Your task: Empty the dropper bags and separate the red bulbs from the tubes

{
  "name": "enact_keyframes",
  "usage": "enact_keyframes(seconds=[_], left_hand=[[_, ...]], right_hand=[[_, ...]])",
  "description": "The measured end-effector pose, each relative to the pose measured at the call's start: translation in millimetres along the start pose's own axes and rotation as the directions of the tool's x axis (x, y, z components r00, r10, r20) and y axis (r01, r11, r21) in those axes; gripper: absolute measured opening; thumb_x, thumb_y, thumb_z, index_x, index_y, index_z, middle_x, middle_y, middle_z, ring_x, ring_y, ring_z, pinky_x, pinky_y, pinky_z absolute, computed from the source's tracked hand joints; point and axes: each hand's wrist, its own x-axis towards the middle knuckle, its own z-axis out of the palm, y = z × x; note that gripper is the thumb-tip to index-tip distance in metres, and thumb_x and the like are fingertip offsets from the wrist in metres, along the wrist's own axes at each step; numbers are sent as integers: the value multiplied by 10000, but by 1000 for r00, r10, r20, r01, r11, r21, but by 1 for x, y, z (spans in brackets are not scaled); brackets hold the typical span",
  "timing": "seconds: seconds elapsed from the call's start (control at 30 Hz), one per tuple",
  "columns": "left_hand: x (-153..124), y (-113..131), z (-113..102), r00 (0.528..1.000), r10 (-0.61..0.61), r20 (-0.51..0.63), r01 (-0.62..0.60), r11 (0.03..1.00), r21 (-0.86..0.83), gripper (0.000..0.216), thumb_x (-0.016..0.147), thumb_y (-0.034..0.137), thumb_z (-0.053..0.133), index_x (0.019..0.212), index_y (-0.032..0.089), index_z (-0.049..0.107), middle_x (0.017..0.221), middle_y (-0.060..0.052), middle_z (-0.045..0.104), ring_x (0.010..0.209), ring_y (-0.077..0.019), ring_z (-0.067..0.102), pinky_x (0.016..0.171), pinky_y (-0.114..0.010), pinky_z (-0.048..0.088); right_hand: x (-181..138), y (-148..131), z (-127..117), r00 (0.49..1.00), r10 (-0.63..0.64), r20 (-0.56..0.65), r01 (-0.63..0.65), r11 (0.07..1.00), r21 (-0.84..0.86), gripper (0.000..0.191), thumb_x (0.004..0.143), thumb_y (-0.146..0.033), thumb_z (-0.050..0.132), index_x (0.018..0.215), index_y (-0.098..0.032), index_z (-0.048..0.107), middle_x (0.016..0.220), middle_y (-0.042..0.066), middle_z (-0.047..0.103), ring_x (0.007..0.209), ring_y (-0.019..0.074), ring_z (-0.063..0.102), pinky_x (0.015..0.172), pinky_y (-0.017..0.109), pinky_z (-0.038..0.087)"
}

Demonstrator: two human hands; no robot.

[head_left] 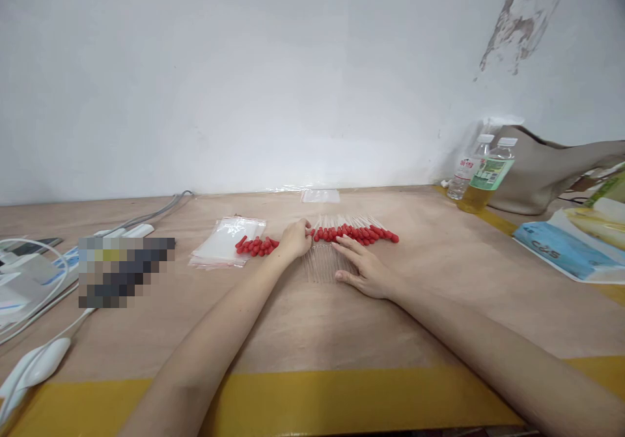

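Note:
A row of droppers with red bulbs (374, 234) lies across the middle of the table, with pale thin stems pointing toward the wall. Thin clear stems (319, 267) lie side by side on the near side of the row. At the row's left end my left hand (295, 240) is closed, its fingertips pinched at a red bulb. My right hand (364, 267) rests open at the right of the clear stems, fingers spread, fingertips by the red bulbs. More red bulbs (256, 247) sit left of my left hand, over the edge of a stack of clear plastic bags (224, 240).
Two plastic bottles (481, 176) and a grey-brown bag (527, 170) stand at the back right. A blue tissue pack (566, 245) lies at the right. Power strips and white cables (63, 261) occupy the left side. Yellow tape (342, 394) edges the table's front.

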Motion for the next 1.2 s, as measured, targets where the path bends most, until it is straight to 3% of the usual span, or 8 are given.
enact_keyframes(seconds=[0.2,0.33,0.47,0.6,0.67,0.93,1.07,1.2], left_hand=[[-9,-12,-17,978,1,-210,3,1000,19,279,729,124,472,1004,169,486,766,-44,633,722,-191,594,659,-309,449],[-37,-25,-31,933,216,-289,-222,975,10,309,745,145,464,1052,183,458,812,-27,616,759,-167,591,687,-289,467],[-69,-27,-24,852,430,-298,-440,897,38,282,777,164,456,1058,180,465,929,-52,616,831,-158,590,754,-294,474],[-82,-19,-6,763,531,-369,-559,828,37,205,795,170,455,998,174,490,878,-46,628,791,-143,595,720,-275,488],[-83,-16,-1,742,550,-384,-585,810,29,193,801,173,453,988,178,497,859,-39,632,770,-136,597,705,-270,492],[-82,-17,1,702,576,-418,-635,772,-3,206,803,158,454,994,195,521,896,-46,644,855,-147,604,767,-294,492],[-82,-13,0,741,566,-361,-609,793,-5,340,802,201,470,1142,194,475,1029,-77,614,980,-179,566,853,-345,459],[-80,-3,-6,755,600,-264,-586,798,139,367,800,322,522,1152,221,507,1216,-82,524,1153,-232,443,958,-428,364]], right_hand=[[-2,3,1,986,-40,-164,28,997,-77,553,839,-443,434,1330,-208,333,1397,117,286,1286,246,264,1005,453,326],[-2,5,-1,972,-17,-236,-12,993,-118,575,834,-423,446,1344,-200,301,1386,115,295,1267,238,297,1000,425,340],[-2,4,-3,943,-29,-333,-31,984,-173,634,806,-432,489,1346,-164,294,1357,134,329,1250,241,315,1007,410,328],[-2,2,-4,949,-134,-286,59,966,-253,545,801,-439,501,1280,-197,409,1315,109,410,1232,252,344,1002,457,310],[-1,0,-2,956,-168,-242,96,955,-281,438,822,-416,483,1214,-220,487,1300,85,442,1240,247,339,1012,474,285],[5,-5,5,972,-151,-182,103,963,-250,277,876,-324,426,1082,-235,588,1088,28,624,1155,192,459,1024,457,268],[5,-4,7,969,-147,-199,99,967,-233,262,879,-306,422,1062,-246,599,1013,27,657,1100,186,512,1023,483,263],[5,-6,10,960,-184,-209,132,961,-244,258,882,-284,416,1056,-243,602,1036,33,649,1078,180,529,1026,478,265]])
